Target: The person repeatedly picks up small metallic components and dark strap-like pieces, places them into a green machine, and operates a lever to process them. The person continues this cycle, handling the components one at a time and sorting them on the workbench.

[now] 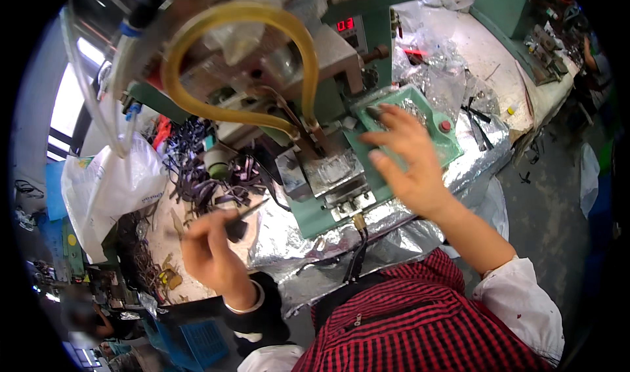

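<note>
My left hand is left of the machine's press block, its fingers closed round a thin pointed metal tool, which looks like tweezers. The tip points right, toward the block. My right hand hovers over a green tray at the machine's right side, fingers spread and slightly blurred. A small dark piece shows by its fingertips; whether they touch it I cannot tell. Between my hands stands the metal press block on a green base. The tray holds small clear or silvery bits.
A yellow hose loops above the block, below red-lit displays. Dark strips lie heaped behind my left hand, near a white plastic bag. Silver foil covers the table's front. Black-handled tools lie right of the tray.
</note>
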`<state>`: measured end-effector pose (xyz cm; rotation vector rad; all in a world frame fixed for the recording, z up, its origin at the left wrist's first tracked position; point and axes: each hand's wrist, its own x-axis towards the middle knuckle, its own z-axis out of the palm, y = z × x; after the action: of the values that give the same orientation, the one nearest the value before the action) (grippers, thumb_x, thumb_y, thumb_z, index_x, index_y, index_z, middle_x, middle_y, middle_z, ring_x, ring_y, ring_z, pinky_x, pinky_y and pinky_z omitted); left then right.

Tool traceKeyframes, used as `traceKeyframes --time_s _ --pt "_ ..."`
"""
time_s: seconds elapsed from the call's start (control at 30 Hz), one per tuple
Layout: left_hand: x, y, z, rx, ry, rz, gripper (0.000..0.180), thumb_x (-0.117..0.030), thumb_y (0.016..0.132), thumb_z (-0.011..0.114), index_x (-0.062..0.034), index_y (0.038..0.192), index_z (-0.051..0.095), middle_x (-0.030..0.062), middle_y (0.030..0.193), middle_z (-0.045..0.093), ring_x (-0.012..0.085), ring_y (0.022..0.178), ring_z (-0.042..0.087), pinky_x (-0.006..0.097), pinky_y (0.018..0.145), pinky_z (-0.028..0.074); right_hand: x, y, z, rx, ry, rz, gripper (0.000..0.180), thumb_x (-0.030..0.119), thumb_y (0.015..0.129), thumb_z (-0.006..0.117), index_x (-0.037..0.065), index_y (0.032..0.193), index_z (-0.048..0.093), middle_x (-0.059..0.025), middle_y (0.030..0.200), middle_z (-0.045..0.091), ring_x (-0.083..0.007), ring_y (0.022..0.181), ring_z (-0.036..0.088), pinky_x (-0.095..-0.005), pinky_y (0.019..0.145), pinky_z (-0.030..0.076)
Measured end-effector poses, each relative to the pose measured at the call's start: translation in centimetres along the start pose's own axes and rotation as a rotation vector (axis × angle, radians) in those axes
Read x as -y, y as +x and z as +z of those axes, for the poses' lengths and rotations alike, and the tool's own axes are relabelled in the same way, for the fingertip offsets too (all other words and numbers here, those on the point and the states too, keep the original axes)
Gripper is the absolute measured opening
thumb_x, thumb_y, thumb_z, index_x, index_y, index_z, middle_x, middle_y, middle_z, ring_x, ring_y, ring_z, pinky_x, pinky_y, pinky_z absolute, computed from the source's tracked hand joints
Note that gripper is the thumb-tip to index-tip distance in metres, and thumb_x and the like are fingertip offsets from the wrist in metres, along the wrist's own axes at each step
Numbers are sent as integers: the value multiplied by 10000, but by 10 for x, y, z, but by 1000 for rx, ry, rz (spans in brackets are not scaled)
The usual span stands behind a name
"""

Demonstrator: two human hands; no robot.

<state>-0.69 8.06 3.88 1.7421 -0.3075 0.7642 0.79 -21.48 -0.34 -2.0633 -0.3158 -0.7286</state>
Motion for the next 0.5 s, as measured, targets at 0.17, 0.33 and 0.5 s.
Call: traceKeyframes --time_s 0.17,0.33,0.5 --pt "-36 26 40 7 25 203 66 81 927 599 76 993 604 204 925 704 229 821 691 306 796 544 33 6 32 179 646 347 257 81 876 586 -1 1090 703 -207 1281 604 -323 1327 483 -385 1087 377" --pt "-19 7 51 186 77 438 77 75 846 652 18 897 668 175 965 724 247 810 707 331 718 560 36 16 23 207 627 234 335 34 825 502 -17 1097 692 -180 1127 676 -351 1083 631 -369 950 488" --pt "0 -26 89 379 286 853 230 -87 719 855 -55 896 712 163 1021 737 150 598 605 248 491 432 -56 8 3 94 -163 164 398 -45 761 483 54 1068 715 -176 1086 698 -364 1048 653 -431 953 511"
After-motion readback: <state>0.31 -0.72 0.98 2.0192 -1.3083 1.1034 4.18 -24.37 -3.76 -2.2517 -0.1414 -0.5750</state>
